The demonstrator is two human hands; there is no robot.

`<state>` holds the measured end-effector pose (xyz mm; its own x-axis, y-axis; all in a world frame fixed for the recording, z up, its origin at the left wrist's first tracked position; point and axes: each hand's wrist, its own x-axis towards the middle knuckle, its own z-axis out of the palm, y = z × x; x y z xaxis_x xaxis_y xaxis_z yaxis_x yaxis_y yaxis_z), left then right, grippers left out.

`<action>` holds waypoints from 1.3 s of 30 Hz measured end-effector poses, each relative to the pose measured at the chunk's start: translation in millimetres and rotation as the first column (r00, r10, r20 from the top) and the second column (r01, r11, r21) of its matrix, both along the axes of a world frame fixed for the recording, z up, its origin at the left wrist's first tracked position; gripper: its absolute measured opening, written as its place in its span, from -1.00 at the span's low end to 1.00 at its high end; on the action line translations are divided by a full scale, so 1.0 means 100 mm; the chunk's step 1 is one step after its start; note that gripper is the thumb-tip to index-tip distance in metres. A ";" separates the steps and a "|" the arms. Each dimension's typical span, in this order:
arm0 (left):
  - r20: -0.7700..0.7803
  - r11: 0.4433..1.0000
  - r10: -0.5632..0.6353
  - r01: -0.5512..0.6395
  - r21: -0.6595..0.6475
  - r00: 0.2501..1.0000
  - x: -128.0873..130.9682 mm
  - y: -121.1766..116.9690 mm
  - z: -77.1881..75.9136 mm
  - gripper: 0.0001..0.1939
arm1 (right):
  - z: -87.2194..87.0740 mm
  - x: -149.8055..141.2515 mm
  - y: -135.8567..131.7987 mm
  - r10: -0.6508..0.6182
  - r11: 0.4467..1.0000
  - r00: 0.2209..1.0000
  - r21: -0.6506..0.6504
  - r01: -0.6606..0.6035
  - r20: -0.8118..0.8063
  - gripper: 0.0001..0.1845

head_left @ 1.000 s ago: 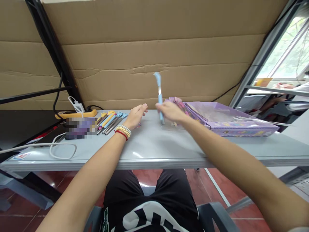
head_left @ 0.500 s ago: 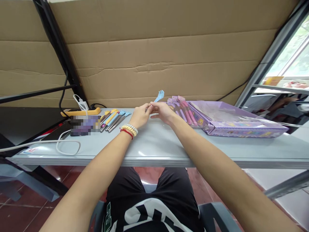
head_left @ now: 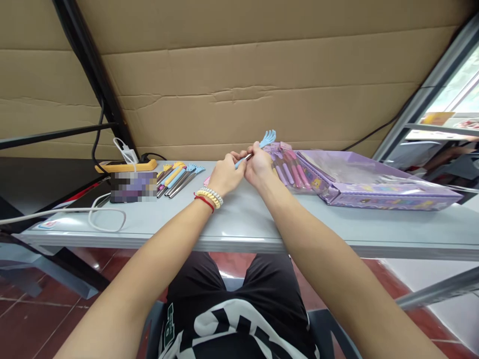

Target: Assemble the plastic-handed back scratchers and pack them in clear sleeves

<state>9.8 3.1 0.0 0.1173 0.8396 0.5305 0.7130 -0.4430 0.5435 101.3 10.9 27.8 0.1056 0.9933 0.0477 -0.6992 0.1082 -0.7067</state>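
Observation:
Both my hands meet above the grey table [head_left: 239,224], gripping one blue hand-shaped telescopic scratcher [head_left: 266,138]. My left hand [head_left: 224,174], with bead and red bracelets at the wrist, pinches the blue handle end. My right hand [head_left: 258,164] is closed round the metal shaft, and the little blue claw head sticks up past it toward the cardboard wall. A row of similar scratchers [head_left: 177,178] in yellow, blue and pink lies on the table to the left of my hands.
A purple display box [head_left: 377,192] with pink and purple scratchers [head_left: 290,167] at its near end lies to the right. A yellow power strip [head_left: 125,166], a white charger, a white cable loop [head_left: 107,219] and a blurred packet [head_left: 132,186] occupy the left. Cardboard lines the back.
A second ago my right hand alone held the scratcher upright. It lowered it toward my left hand, and now both hands grip it near the table, tilted up to the right.

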 end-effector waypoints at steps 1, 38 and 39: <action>-0.030 1.000 -0.008 0.008 0.000 1.000 0.03 -0.02 0.00 -0.69 | 0.02 0.01 -0.02 -0.002 1.000 0.999 -0.003 0.002 -0.035 -0.54; -0.286 0.994 -0.023 -0.008 -0.107 0.958 0.01 -0.22 0.30 -0.29 | 0.30 0.62 -0.20 -0.326 0.926 0.934 0.149 0.346 -0.143 -0.55; -0.293 0.992 -0.047 0.011 -0.125 0.955 -0.09 -0.16 0.28 -0.32 | 0.30 0.73 -0.21 -0.335 0.924 0.935 0.155 0.350 -0.116 -0.55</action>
<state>1.1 -13.3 28.5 0.2782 0.8889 0.3640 0.8372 -0.4102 0.3617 174.8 -10.1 58.3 0.4491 0.8733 0.1888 -0.6547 0.4654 -0.5956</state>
